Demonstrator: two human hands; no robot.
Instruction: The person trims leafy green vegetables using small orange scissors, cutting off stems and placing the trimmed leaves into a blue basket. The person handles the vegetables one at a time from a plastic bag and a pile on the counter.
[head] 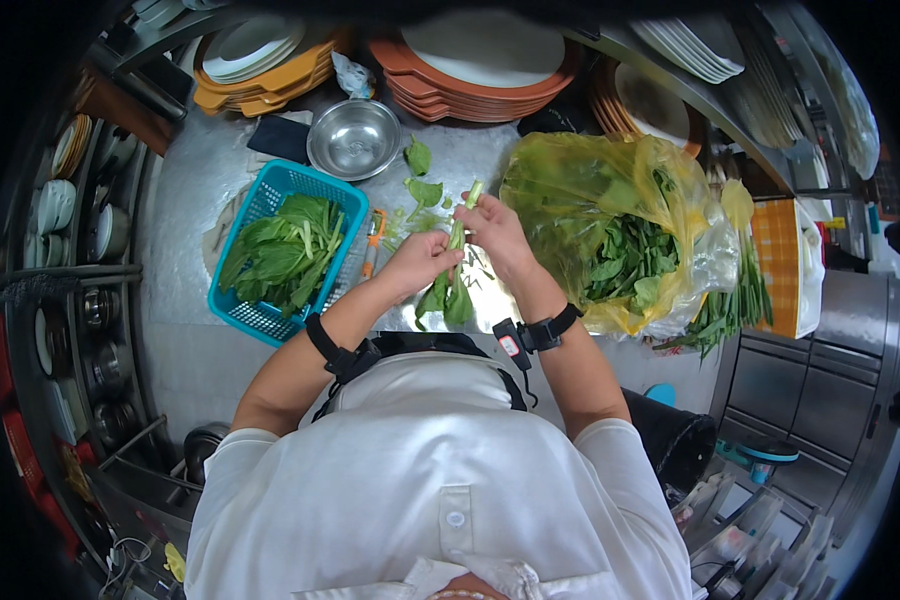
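Note:
Over the steel table, my left hand [429, 259] grips a stalk of leafy greens [457, 296] around its middle, the leaves hanging toward me. My right hand [493, 225] pinches the same stalk near its pale cut end, which points away from me. To the left sits a turquoise plastic basket [223, 289] partly filled with leafy greens [289, 247]. An orange-handled peeler [373, 238] lies between the basket and my left hand. Loose leaves [424, 192] and scraps lie just beyond my hands. On the right, a yellow plastic bag [555, 195] gapes over more greens [634, 259].
A steel bowl [354, 140] stands behind the basket, beside a dark folded cloth [279, 139]. Stacked orange-rimmed plates [480, 82] and yellow trays [270, 90] line the back. Long green stalks [746, 285] overhang the right edge. A black bin [682, 442] stands below right.

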